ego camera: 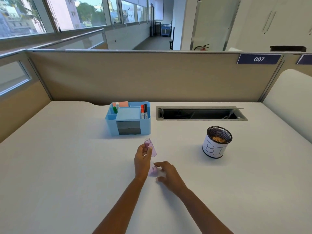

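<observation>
**A:** What are the hands doing?

**B:** The left hand (142, 159) pinches a translucent purple tube (150, 147) between thumb and fingers. The tube is lifted off the white table (67, 166) and tilted, with its open mouth pointing away. The right hand (168, 173) is spread loosely, with forefinger and thumb either side of a small purple piece (154, 170) lying on the table just beside the left wrist. I cannot tell whether the hand touches the piece.

**A:** How far along is the work?

**B:** The tube and the piece are apart, and the tube looks empty. My guess is that the piece belongs on the tube. If so, picking it up and fitting it on are not yet done.

**A:** What containers are nearby?

**B:** Just beyond the tube sits a blue desk organiser (128, 130). It holds a red and a black marker (144, 111), a green-tipped item (115, 109), a pale blue pad (128, 113) and pink notes (122, 104). To the right, well apart, is a black mesh cup (217, 149) wrapped in paper lettered "BI". Inside are tan scraps (219, 139), too small to identify. Behind it is an open cable hatch (200, 114).
</observation>
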The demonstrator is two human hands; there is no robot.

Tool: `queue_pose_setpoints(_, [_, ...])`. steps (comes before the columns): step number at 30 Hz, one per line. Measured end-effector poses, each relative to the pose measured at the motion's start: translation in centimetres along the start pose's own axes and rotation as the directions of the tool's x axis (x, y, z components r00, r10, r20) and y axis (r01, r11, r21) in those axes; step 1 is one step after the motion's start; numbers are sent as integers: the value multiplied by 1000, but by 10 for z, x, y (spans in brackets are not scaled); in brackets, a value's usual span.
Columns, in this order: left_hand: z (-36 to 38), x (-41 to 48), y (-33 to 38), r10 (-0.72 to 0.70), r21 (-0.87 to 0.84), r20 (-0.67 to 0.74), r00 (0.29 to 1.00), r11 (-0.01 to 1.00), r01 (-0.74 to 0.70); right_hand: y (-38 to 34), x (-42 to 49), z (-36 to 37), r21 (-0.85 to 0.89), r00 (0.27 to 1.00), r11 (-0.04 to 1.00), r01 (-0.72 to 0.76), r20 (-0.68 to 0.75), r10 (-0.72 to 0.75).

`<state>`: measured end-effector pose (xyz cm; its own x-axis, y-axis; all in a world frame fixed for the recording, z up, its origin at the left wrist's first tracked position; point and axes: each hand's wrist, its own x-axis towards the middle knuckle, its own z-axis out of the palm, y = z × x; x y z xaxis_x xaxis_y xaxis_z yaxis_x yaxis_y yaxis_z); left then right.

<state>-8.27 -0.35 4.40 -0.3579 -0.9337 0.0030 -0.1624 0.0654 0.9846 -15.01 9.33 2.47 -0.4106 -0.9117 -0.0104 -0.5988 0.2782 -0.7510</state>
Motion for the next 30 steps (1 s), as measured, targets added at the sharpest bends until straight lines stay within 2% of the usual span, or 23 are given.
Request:
queue_pose_setpoints(6, [-10,-1,-7,5,58,3,1000,998,-5,1,5,8,-4,999,1000,-8,-46,8])
queue_pose_setpoints(12, [-14,-5,-11,48,71,70,996,996,-53,1,0,-5,300,973,948,-103,-168,158])
queue_pose_setpoints(18, [-11,-13,-14,88,149,173,981,982,-115,-10,3,-41,442,926,897,-22,-328,185])
queue_pose_setpoints(23, [-9,-16,-13,99,142,253,962,980,-139,-17,5,-60,338,933,940,49,-352,78])
queue_pose_setpoints(30, [-10,-15,-11,114,212,343,933,958,-195,-15,5,-61,126,960,982,142,-259,-106])
